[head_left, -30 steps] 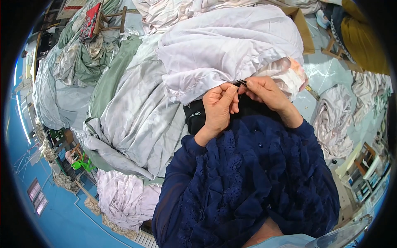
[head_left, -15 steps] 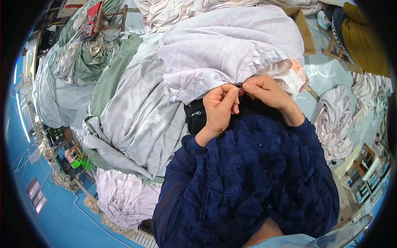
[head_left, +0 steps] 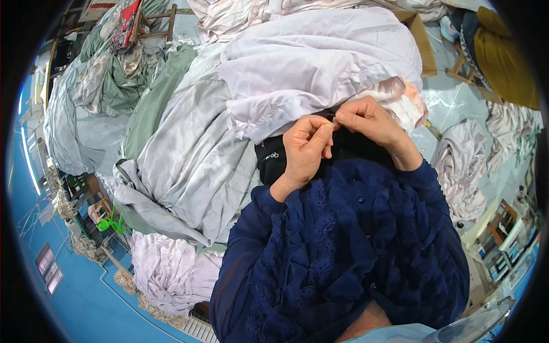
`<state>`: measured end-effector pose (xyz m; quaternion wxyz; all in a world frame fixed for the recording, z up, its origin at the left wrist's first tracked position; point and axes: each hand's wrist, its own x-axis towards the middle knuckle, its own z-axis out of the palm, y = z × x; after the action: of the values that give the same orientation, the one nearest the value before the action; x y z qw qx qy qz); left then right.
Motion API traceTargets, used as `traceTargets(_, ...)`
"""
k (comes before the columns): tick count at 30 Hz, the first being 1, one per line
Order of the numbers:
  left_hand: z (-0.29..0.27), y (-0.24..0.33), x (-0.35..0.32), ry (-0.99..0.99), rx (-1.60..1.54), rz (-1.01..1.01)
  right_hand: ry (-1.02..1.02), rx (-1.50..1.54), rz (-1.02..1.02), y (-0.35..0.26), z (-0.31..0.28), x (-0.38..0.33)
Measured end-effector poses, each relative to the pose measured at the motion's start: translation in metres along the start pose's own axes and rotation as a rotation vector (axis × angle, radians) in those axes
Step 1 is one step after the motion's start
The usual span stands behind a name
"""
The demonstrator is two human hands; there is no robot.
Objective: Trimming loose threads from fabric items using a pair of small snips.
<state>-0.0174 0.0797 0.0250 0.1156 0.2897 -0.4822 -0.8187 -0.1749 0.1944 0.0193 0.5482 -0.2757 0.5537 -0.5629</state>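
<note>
L hand (head_left: pixel 307 146) & R hand (head_left: pixel 372 123) up in front of chest, both pinched closed thumb-to-index, tips nearly meeting; anything btwn fingertips too small to tell. Pale lilac-white cloth (head_left: pixel 320 57), big gathered pile, sits just beyond fingertips, edge right by them; can't tell if touching. Blk fabric (head_left: pixel 354 147) below hands, betw. them & navy ruffled top (head_left: pixel 343 246). Peach-tinted cloth (head_left: pixel 414 103) at R end of pile, cardboard box (head_left: pixel 423 46) behind it. Grey-white cloth (head_left: pixel 200 148) spread L of hands, green cloth (head_left: pixel 154 120) along its far L side. More crumpled cloth (head_left: pixel 460 171) on floor, R side, well apart. Co-worker in mustard garment (head_left: pixel 506 60), upper R, partly cut off; wooden stool (head_left: pixel 464 73) next to them.
</note>
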Motion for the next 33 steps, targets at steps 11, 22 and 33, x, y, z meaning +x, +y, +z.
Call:
traceTargets(11,-0.005,0.012,0.004,-0.006,0.222,-0.220,0.181,0.058,-0.047,0.008,-0.002,-0.017)
traceTargets(22,0.001,-0.010,0.018,0.132,-0.330,-0.136,0.407,-0.306,-0.252,-0.014,0.015,-0.015)
traceTargets(33,0.004,0.003,0.003,0.108,-0.152,0.046,0.355,-0.501,-0.468,-0.026,0.023,-0.003)
